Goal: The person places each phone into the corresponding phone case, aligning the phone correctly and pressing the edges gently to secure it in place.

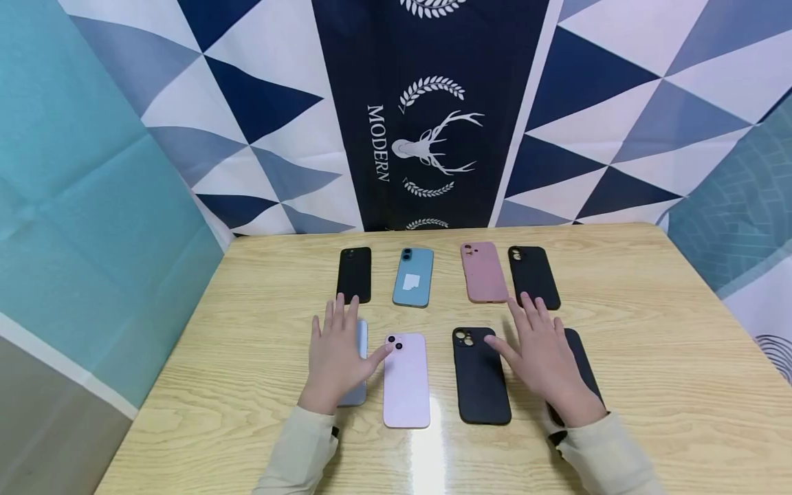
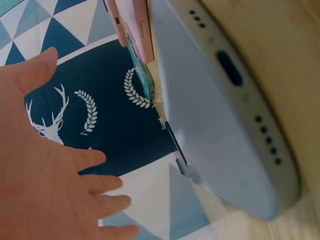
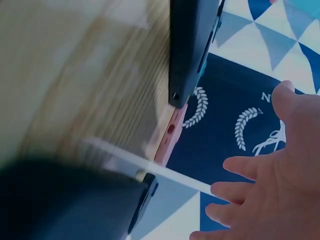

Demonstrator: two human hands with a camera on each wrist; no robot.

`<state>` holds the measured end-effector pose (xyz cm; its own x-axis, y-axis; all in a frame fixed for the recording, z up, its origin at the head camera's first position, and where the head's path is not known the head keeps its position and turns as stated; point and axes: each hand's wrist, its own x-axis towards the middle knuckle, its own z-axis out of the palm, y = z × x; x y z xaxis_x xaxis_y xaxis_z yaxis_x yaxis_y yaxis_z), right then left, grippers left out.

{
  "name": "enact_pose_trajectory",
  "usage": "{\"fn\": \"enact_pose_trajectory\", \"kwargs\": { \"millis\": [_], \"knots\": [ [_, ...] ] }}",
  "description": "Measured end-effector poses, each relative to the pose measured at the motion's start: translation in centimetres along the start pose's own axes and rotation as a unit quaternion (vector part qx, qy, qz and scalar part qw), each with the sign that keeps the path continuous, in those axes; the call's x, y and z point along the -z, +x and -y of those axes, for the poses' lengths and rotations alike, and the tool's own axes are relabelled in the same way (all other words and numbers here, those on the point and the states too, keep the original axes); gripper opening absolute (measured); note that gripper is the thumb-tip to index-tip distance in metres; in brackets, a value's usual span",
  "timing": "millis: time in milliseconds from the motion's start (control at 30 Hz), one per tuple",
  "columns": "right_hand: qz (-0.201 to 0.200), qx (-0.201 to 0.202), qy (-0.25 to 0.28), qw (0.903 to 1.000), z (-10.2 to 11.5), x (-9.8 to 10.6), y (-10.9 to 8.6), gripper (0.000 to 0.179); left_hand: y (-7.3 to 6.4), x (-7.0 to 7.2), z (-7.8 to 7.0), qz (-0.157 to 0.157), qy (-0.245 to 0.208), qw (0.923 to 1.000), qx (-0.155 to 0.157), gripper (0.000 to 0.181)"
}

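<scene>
My left hand is held palm down with its fingers spread above a pale blue phone, hiding much of it. Beside its thumb lies a light pink phone. My right hand, fingers also spread, is over a black phone case and partly covers it. Its thumb overlaps the top corner of another black case with a camera cutout. In the left wrist view, the pale blue phone shows its charging port end, apart from the palm. Neither hand holds anything.
Farther back on the wooden table lie a black phone, a blue phone with a white sticker, a pink case and a black case. Patterned cloth hangs behind the table.
</scene>
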<state>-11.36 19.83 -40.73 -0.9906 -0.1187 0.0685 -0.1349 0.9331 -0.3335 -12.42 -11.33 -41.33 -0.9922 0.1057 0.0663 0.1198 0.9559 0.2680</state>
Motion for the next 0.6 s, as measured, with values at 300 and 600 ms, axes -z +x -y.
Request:
{"fn": "enact_pose_trajectory", "kwargs": {
  "millis": [300, 600],
  "knots": [
    [-0.006, 0.007, -0.008, 0.9999, -1.7, 0.5, 0.5, 0.080, -0.7, 0.2, 1.4, 0.026, -0.006, 0.9987, 0.044, 0.101],
    [0.019, 0.018, -0.018, 0.9995, -2.9, 1.4, 1.5, 0.080, -1.3, 0.1, 2.1, 0.030, 0.004, 0.9945, 0.100, 0.099]
  ]
}}
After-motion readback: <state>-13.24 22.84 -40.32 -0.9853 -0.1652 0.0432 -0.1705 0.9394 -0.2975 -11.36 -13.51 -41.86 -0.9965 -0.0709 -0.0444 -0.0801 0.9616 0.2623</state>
